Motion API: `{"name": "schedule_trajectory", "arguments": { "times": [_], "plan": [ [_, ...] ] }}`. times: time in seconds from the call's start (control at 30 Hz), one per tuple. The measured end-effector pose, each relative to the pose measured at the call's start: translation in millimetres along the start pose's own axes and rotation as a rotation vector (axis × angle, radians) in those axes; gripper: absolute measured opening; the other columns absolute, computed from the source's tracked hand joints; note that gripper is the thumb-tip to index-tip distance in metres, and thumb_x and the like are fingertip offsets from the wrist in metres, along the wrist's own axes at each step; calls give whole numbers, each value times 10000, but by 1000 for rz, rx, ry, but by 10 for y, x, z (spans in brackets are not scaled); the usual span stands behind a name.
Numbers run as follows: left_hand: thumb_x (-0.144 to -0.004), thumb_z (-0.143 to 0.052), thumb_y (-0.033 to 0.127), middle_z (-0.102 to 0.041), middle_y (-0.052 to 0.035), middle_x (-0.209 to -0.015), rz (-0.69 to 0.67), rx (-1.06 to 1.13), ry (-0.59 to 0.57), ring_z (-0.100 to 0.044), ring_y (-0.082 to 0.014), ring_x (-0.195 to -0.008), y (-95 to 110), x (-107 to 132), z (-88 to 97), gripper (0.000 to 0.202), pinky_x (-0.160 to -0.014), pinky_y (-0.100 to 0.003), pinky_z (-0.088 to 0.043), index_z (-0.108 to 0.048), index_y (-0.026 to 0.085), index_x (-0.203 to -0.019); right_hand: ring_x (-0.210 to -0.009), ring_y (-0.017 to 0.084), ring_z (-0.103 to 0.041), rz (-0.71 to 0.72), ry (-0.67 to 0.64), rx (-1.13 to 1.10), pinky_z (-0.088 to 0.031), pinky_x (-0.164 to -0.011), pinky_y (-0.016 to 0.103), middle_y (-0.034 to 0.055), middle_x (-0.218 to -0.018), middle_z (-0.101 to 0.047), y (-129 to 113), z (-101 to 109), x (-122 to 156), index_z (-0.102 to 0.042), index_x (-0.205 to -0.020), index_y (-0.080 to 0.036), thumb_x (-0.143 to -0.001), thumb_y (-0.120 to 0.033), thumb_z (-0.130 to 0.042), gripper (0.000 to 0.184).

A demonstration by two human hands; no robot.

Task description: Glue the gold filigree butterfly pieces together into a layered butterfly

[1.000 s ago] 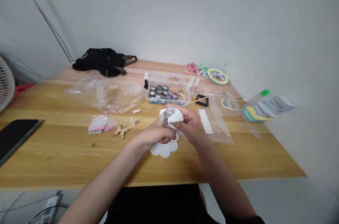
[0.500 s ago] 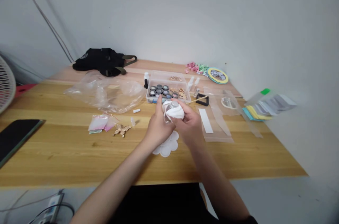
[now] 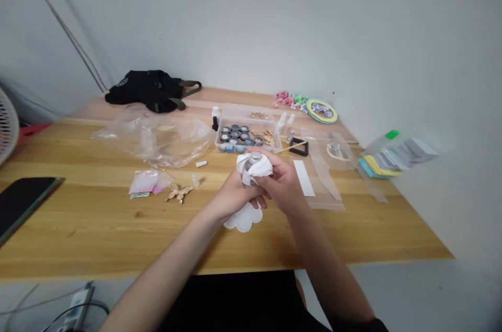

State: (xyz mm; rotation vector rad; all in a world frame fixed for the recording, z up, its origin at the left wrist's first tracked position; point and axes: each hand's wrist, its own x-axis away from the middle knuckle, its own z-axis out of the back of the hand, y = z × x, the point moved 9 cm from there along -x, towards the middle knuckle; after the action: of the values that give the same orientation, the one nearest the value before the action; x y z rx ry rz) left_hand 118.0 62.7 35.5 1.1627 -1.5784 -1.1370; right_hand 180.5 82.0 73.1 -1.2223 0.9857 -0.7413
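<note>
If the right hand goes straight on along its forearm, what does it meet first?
The right hand already touches the white cloth around the bottle; beyond, probably the clear plastic box, though depth is unclear.

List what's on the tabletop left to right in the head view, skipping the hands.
black phone or tablet → gold butterfly ornament → clear plastic box of round pots → white paper strip → stack of coloured paper slips

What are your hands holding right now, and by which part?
A small glass bottle with a silver cap, held around its body through a white cloth: left hand below, right hand at the side, cap showing above.
</note>
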Motion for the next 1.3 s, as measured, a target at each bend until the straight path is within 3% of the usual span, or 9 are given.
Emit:
{"name": "schedule_trajectory", "arguments": {
  "times": [0.1, 0.2, 0.33, 0.47, 0.63, 0.7, 0.9, 1.13, 1.3],
  "plan": [
    [-636, -618, 156, -588, 48, -545, -34, -59, 103, -565, -129, -460, -16, -38, 80, 464, -447, -224, -426, -552, 128, -1094, -425, 69, -487, -23, 76, -19, -399, -350, 212, 9, -964, -715, 13, -5, 47, -649, -1166, -263, -697, -173, -599, 480],
    [-663, -668, 201, -668, -1, -785, -101, -158, 211, -587, -138, -542, 4, -37, 182, 848, -508, -263, -460, -291, 175, -1422, -536, 116, -595, 11, 128, 42, -499, -462, 247, 0, -965, -731, -5, 34, 65, -656, -1170, -268, -688, -145, -585, 503],
    [-651, -765, 296, -669, -14, -853, -199, -444, 386, -632, -189, -704, 124, 108, 299, 1116, -639, -321, -489, -65, 205, -1516, -1068, 222, -653, 120, 210, 44, -535, -898, 348, 28, -1164, -708, -78, 211, 31, -685, -1109, -234, -692, -179, -643, 423],
    [-662, -778, 287, -627, 40, -762, -289, -484, 477, -631, -181, -723, 256, 280, 323, 1078, -702, -337, -501, -97, 237, -1496, -1047, 226, -667, 66, 273, -17, -536, -889, 371, 56, -1138, -721, -25, 382, -20, -668, -1136, -222, -722, -238, -670, 414],
    [-701, -736, 237, -635, 8, -853, -357, -262, 360, -649, -155, -798, 287, 255, 252, 490, -720, -303, -513, -448, 211, -1096, -1000, 215, -673, 68, 258, -100, -536, -850, 354, 50, -1083, -733, -68, 420, -39, -695, -1079, -224, -701, -256, -709, 380],
    [-687, -746, 236, -639, 5, -836, -293, -163, 315, -649, -139, -764, 228, 204, 235, 357, -689, -281, -509, -454, 201, -889, -969, 205, -674, 51, 246, -137, -533, -831, 339, 42, -1061, -735, -72, 416, -42, -704, -1048, -229, -678, -248, -725, 371],
    [-589, -804, 151, -683, 34, -787, -188, 150, 146, -632, -92, -624, 220, 139, 56, 499, -607, -227, -492, -406, 210, -885, -787, 147, -665, -12, 115, -236, -529, -674, 261, 20, -967, -737, -69, 300, -50, -698, -1038, -235, -674, -242, -746, 367],
    [-550, -670, 40, -603, 76, -543, -27, 222, -9, -535, -101, -436, 220, 58, -95, 527, -437, -205, -418, -413, 197, -982, -450, 107, -579, -97, -114, -304, -489, -386, 236, -21, -774, -704, -107, 55, -10, -676, -1063, -250, -688, -333, -767, 395],
    [-599, -677, 106, -530, 85, -559, 23, 219, -104, -436, -71, -404, 137, 16, -133, 474, -413, -202, -318, -450, 186, -1008, -590, 158, -658, -40, -59, -188, -565, -481, 299, 4, -895, -728, -117, 102, -28, -680, -1071, -253, -698, -313, -742, 383]
  ]
}}
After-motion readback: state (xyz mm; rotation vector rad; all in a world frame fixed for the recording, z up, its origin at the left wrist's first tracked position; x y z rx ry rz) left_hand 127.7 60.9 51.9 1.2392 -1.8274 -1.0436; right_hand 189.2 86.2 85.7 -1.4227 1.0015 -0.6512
